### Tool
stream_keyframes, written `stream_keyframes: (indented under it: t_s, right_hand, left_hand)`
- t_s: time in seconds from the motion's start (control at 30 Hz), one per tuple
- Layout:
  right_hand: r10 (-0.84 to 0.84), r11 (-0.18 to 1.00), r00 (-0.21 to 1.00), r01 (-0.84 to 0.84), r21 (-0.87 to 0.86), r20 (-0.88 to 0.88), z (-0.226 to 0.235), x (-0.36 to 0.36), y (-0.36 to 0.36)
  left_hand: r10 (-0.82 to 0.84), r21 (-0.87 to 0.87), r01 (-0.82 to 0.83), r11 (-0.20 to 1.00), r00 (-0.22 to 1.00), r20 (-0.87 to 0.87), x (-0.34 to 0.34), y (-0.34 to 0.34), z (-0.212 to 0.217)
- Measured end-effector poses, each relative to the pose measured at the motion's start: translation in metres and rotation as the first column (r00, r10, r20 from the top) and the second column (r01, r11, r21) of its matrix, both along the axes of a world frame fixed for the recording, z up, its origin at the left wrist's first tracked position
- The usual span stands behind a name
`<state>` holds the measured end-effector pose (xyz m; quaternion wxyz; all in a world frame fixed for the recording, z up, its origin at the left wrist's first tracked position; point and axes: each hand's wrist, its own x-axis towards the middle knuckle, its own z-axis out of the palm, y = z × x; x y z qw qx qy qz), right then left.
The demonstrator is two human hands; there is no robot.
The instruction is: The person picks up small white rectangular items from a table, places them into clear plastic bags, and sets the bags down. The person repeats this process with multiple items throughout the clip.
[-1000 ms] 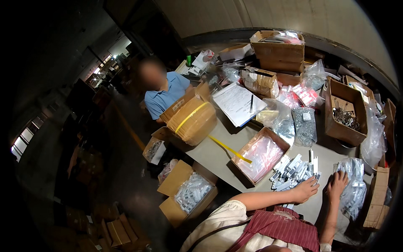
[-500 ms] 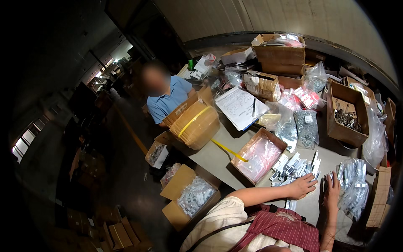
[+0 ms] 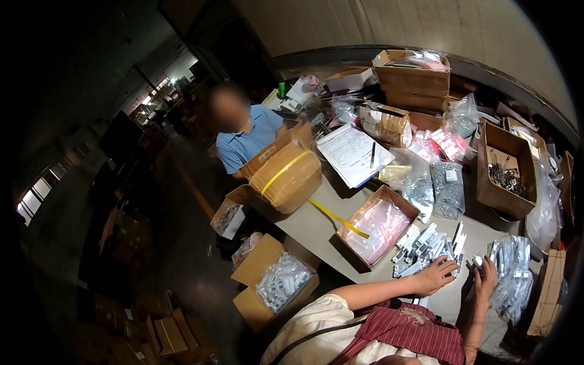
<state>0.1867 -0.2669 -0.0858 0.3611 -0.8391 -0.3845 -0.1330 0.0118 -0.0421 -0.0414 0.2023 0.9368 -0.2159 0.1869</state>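
On the counter, metal parts could be spilled by the spread left hand; one's held by the right hand.

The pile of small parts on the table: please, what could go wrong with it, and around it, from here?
1. The pile lies loose and crossed by the left hand, so a push might scatter some parts.
2. The right hand seems to hold one small part at its fingertips; it could slip.
3. The yellow strap reaches over the rim of the open box, so it might catch on an arm.
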Motion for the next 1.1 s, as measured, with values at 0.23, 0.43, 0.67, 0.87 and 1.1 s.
stream_keyframes:
  t_s: [0.23,0.43,0.67,0.87,1.1]
  right_hand:
    - [-0.028,0.974,0.953,0.093,0.206,-0.300,0.020,-0.015,0.015]
    - [-0.022,0.961,0.997,0.000,-0.278,-0.076,0.050,-0.040,0.034]
    - [0.036,0.926,0.999,-0.025,-0.376,0.022,0.036,-0.058,0.027]
    - [0.052,0.940,0.998,-0.040,-0.340,0.027,0.040,-0.059,0.017]
    - [-0.068,0.997,0.996,0.066,-0.050,-0.052,0.015,-0.026,-0.015]
  left_hand:
    - [0.086,-0.227,-0.063,0.972,0.992,0.091,-0.002,-0.014,0.012]
    - [0.085,-0.211,-0.070,0.975,0.994,0.062,0.004,-0.021,0.000]
    - [0.071,-0.040,-0.071,0.997,0.997,0.003,-0.002,-0.020,-0.013]
    - [0.108,0.069,-0.103,0.992,0.991,-0.074,-0.007,-0.021,-0.008]
    - [0.109,0.066,-0.105,0.992,0.992,-0.066,-0.007,-0.020,-0.010]
